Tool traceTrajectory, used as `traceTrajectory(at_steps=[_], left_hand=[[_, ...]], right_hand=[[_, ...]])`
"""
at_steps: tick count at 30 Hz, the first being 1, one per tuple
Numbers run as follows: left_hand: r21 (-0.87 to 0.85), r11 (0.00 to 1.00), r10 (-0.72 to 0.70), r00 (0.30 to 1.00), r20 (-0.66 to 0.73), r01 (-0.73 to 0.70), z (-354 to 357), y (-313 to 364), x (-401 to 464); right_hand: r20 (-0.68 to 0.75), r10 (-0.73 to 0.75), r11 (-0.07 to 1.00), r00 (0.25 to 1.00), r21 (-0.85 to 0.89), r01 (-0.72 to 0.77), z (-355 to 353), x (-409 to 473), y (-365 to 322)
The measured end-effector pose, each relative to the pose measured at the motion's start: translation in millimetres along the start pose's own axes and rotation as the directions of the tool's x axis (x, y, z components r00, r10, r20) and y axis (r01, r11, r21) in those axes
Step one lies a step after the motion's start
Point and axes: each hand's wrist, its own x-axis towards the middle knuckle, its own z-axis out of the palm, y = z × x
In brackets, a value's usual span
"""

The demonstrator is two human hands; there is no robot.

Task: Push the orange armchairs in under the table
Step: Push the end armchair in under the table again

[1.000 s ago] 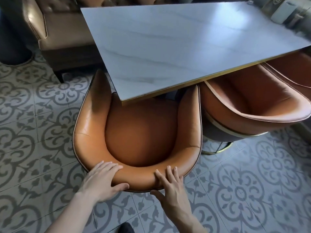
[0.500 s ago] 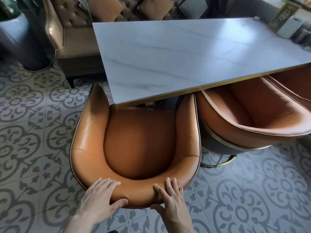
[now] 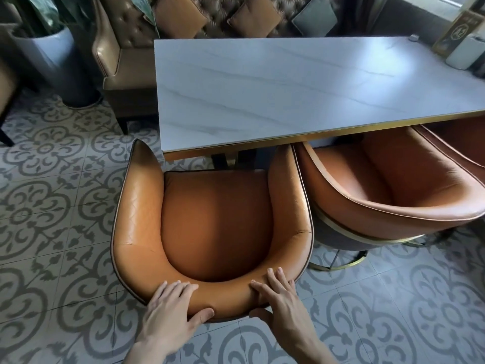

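An orange leather armchair (image 3: 215, 227) stands at the near left corner of the white marble table (image 3: 288, 88). Its armrest tips reach the gold table edge, and the seat's front shows just outside that edge. My left hand (image 3: 168, 313) and my right hand (image 3: 280, 303) both grip the top of its curved backrest, fingers over the rim and thumbs behind. A second orange armchair (image 3: 393, 185) sits to the right, touching the first and with its front under the table. Part of a third armchair (image 3: 462, 137) shows at the far right.
A tan tufted sofa (image 3: 126, 61) with cushions runs along the table's far side. A grey planter (image 3: 57, 61) stands on the patterned tile floor at the left. A menu stand (image 3: 451, 35) and a white box (image 3: 464, 52) sit on the table's far right corner.
The near armchair has turned squarer to the table edge and its seat front now shows outside the edge. My view has pulled back and lifted. Both hands stay on the backrest.
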Motion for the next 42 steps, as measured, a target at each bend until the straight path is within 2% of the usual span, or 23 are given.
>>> traceTrajectory(at_steps=[5,10,21,35,38,42], left_hand=[[-0.053,0.997,-0.051,0.997,0.052,0.053,18.5,39.5,-3.1],[-0.1,0.993,-0.07,0.998,0.001,0.07,30.9,49.8,7.7],[-0.109,0.992,-0.067,0.996,-0.05,0.061,33.1,59.9,37.7],[-0.095,0.995,-0.047,0.993,-0.107,0.037,37.6,58.0,39.9],[-0.107,0.993,-0.051,0.996,-0.071,0.043,32.3,58.9,39.8],[-0.061,0.995,-0.08,0.994,0.069,0.084,16.2,63.0,42.3]], right_hand=[[0.003,-0.056,0.998,0.998,0.006,0.056,-10.9,-5.6,45.5],[-0.052,-0.088,0.996,0.995,0.019,0.089,-9.9,2.8,71.5],[0.03,-0.094,0.994,0.995,-0.052,0.095,-39.6,33.5,82.7],[-0.001,-0.092,0.995,0.996,-0.027,0.092,-33.7,30.0,84.7],[0.021,-0.078,0.997,0.997,-0.017,0.079,-37.0,32.3,84.4],[0.06,-0.073,0.997,0.996,-0.035,0.075,-46.1,33.1,78.9]])
